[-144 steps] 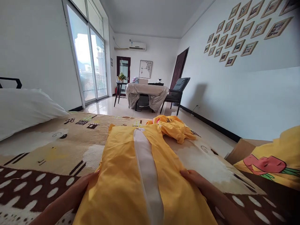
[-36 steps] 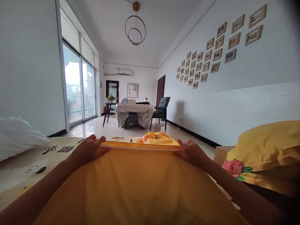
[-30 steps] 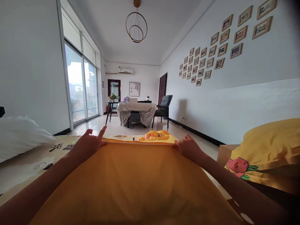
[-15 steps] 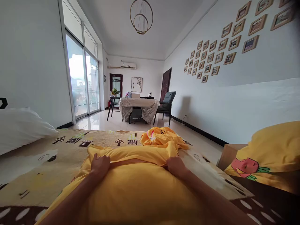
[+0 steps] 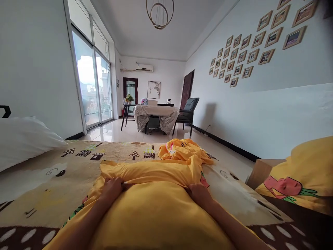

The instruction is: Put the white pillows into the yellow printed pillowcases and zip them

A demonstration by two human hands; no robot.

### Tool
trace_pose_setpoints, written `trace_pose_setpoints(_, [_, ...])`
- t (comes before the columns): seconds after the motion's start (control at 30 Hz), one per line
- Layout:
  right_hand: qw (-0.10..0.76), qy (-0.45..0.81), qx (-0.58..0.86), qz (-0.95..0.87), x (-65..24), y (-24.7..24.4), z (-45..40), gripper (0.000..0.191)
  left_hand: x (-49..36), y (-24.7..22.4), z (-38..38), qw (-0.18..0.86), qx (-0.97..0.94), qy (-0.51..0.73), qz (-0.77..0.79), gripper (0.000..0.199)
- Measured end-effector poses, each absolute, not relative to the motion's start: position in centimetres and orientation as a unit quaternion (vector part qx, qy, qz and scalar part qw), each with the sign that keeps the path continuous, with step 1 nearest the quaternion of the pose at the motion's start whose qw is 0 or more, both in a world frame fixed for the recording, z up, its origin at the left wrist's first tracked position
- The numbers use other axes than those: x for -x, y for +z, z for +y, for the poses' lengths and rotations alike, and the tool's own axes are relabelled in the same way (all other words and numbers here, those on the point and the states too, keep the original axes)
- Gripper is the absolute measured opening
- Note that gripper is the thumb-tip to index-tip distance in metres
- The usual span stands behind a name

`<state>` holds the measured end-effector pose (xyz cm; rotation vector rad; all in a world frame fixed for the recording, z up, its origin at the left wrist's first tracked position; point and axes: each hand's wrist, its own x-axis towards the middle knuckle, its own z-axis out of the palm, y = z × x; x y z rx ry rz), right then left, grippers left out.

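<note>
A large yellow pillow in its pillowcase (image 5: 156,215) lies on the bed before me, with green and red print showing at its sides. Across its far end runs a loose, puckered fold of yellow fabric. My left hand (image 5: 113,187) is closed on the fold at the left, fingers curled over the cloth. At the right, my right hand (image 5: 199,192) grips the same fold, its fingertips partly hidden in the fabric. Just beyond the pillow, a crumpled yellow cloth (image 5: 186,150) with a rabbit print rests on the patterned blanket (image 5: 78,168).
A white pillow (image 5: 28,142) is at the left. To the right, another yellow pillow (image 5: 312,170) with a carrot print sits on a cardboard box (image 5: 265,170). Farther off stand a covered table (image 5: 156,110) and a black chair (image 5: 188,111).
Both hands keep hold of the pillowcase and have shifted slightly toward me. More of the red and green print shows beside the right hand. The whole view has tilted a little.
</note>
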<state>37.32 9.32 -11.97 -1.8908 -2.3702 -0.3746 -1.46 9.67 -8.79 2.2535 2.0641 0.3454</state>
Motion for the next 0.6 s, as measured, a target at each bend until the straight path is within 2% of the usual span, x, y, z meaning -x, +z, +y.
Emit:
trace_pose_setpoints(0.07, [0.091, -0.103, 0.629, -0.765, -38.2, -11.1, 9.0, 0.042, 2.6, -7.9, 9.5, 0.014, -0.724, 0.141, 0.675, 0.026])
trace_pose_setpoints(0.17, [0.157, -0.034, 0.625, -0.764, -39.3, -9.5, 8.7, 0.038, 3.9, -7.0, 9.1, 0.051, -0.702, 0.221, 0.675, 0.02])
trace_pose_setpoints(0.27, [0.124, 0.026, 0.616, -0.777, -39.2, -6.9, 8.5, 0.026, 4.3, -6.8, 8.6, 0.097, -0.697, 0.263, 0.66, 0.013])
trace_pose_setpoints(0.33, [0.072, 0.008, 0.624, -0.778, -37.5, -4.7, 8.2, 0.019, 4.3, -6.8, 8.2, 0.106, -0.711, 0.26, 0.645, 0.01])
trace_pose_setpoints(0.4, [0.044, -0.066, 0.629, -0.773, -34.4, -2.4, 7.5, 0.026, 4.2, -6.8, 7.9, 0.122, -0.723, 0.266, 0.626, 0.018])
trace_pose_setpoints(0.47, [0.062, -0.138, 0.6, -0.785, -30.0, -0.6, 6.7, 0.028, 4.3, -6.9, 7.8, 0.138, -0.723, 0.287, 0.613, 0.034])
trace_pose_setpoints(0.53, [0.089, -0.132, 0.52, -0.839, -24.9, 0.3, 5.9, 0.025, 4.7, -7.1, 8.0, 0.152, -0.725, 0.319, 0.591, 0.047])
trace_pose_setpoints(0.6, [0.081, -0.105, 0.42, -0.898, -20.0, 0.1, 5.5, 0.023, 5.4, -7.2, 8.3, 0.159, -0.732, 0.359, 0.557, 0.044])
